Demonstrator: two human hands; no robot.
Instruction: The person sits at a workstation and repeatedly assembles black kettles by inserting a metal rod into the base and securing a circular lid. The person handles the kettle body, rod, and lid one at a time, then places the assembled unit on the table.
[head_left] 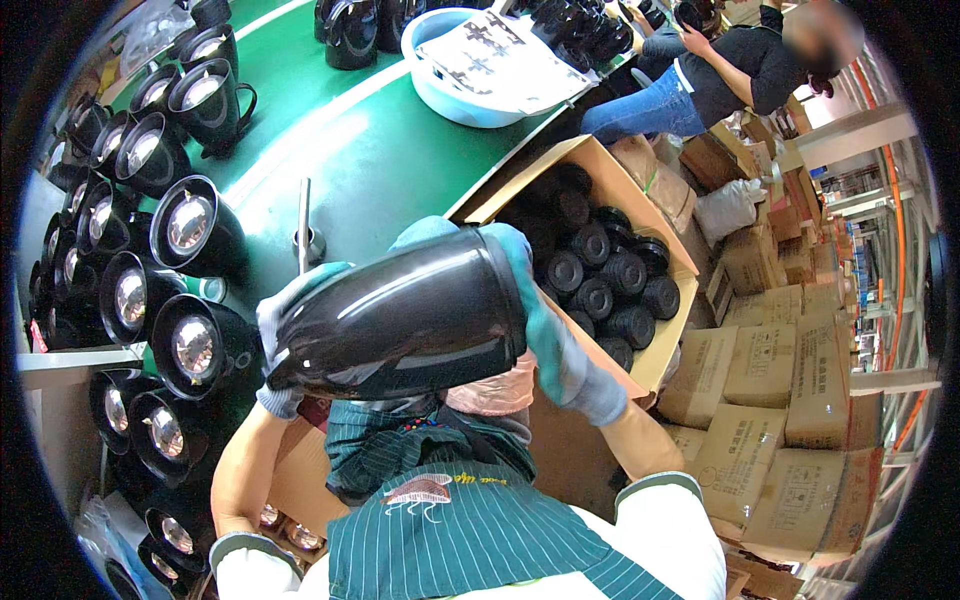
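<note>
Across the front of my body lies a glossy black vacuum jug point(400, 320), held sideways between both hands. My left hand point(285, 310), in a grey-and-teal knit glove, is wrapped round its narrower left end. Round the wider right end, close to the rim, curves my right hand point(560, 340) in a matching glove. Part of the fingers of each hand is hidden behind the jug. Just beyond it, an upright metal rod point(304, 225) stands on the green bench point(370, 190).
Several black jugs with silvery liners point(190, 225) crowd the left side. A carton point(665, 225) of round black ribbed parts point(590, 245) sits at right. Farther off are a blue basin point(425, 85), stacked cartons point(760, 370) and a person in jeans point(655, 105).
</note>
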